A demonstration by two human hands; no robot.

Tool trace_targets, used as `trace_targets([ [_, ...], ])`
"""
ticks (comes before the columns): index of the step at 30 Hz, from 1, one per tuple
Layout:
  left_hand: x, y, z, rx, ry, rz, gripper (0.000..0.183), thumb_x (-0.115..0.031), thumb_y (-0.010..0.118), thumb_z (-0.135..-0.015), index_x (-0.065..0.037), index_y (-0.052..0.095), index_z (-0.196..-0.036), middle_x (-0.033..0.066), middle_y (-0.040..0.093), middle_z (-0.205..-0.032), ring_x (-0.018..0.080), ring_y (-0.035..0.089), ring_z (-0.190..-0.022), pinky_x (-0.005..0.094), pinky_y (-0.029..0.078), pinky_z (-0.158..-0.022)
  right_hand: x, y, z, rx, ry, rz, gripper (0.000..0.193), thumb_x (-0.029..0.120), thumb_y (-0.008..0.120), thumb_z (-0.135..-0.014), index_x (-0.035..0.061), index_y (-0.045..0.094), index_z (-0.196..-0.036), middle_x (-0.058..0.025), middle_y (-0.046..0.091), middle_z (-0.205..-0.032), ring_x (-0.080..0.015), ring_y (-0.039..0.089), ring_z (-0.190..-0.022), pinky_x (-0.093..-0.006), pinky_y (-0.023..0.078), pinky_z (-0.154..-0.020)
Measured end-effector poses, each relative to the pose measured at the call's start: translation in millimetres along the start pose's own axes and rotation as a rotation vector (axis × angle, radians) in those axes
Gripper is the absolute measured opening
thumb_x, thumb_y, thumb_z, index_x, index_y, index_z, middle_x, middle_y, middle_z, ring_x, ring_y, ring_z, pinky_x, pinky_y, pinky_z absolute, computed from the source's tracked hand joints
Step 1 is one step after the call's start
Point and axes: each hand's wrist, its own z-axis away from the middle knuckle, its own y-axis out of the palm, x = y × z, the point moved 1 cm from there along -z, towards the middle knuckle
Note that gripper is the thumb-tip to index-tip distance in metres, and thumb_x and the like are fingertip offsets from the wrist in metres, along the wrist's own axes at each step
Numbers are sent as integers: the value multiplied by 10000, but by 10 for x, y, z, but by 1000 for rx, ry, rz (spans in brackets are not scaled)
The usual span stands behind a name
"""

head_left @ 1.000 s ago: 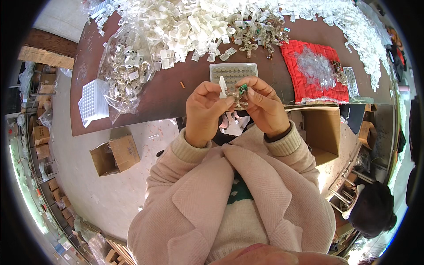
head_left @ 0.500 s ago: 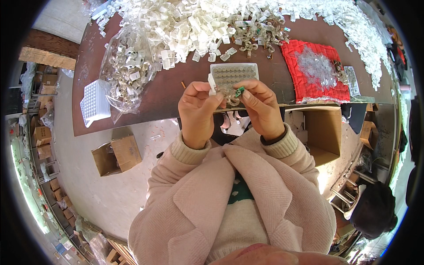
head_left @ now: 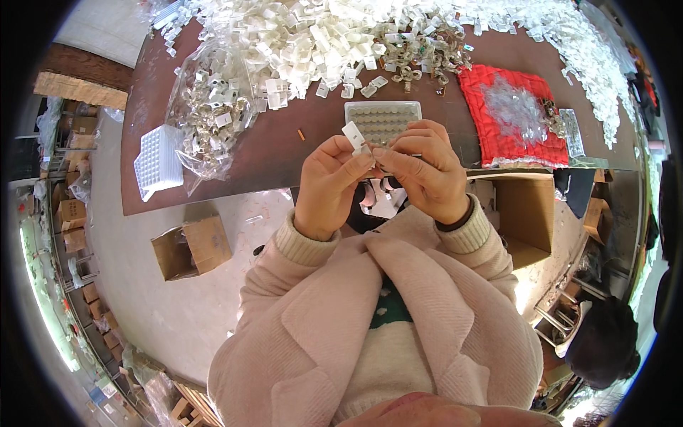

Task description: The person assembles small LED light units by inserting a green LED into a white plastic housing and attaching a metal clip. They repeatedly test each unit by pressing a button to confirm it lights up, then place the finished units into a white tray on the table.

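Observation:
My left hand (head_left: pixel 329 186) pinches a small white plastic casing (head_left: pixel 353 135), which stands up between thumb and fingers. My right hand (head_left: pixel 432 174) is closed right beside it, its fingertips meeting the casing's lower end. What those right fingertips hold is hidden behind them. Just beyond both hands, at the near edge of the brown table (head_left: pixel 270 156), lies a clear tray (head_left: pixel 384 103) with rows of round pieces.
White plastic casings (head_left: pixel 306 43) are heaped at the back, beside wired parts (head_left: pixel 423 50). A plastic bag of parts (head_left: pixel 213 114) and stacked white trays (head_left: pixel 158 160) lie left. A red cloth (head_left: pixel 491 135) lies right. Cardboard boxes (head_left: pixel 206 245) stand below.
My right hand has moved in to my left; the small green part and clear coiled wire at its fingers are now hidden. The white casing has tilted and shifted right.

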Motion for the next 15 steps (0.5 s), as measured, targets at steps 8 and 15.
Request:
trace_targets([
  [8,31,-25,-28,20,-11,122,200,-27,626,-948,14,569,-1135,80,659,-1033,188,668,-970,360,557,-888,-10,-4,-49,64,30,-147,284,-1,765,-746,66,731,-1020,-39,628,-838,-221,627,-790,-404,499,-880],
  [15,50,-15,1,-64,246,34,203,112,625,-886,-9,550,-1030,124,674,-1011,200,686,-919,340,579,-830,98,-34,-52,98,244,-203,371,22,798,-730,78,707,-1085,-44,664,-833,-214,646,-789,-416,490,-934],
])
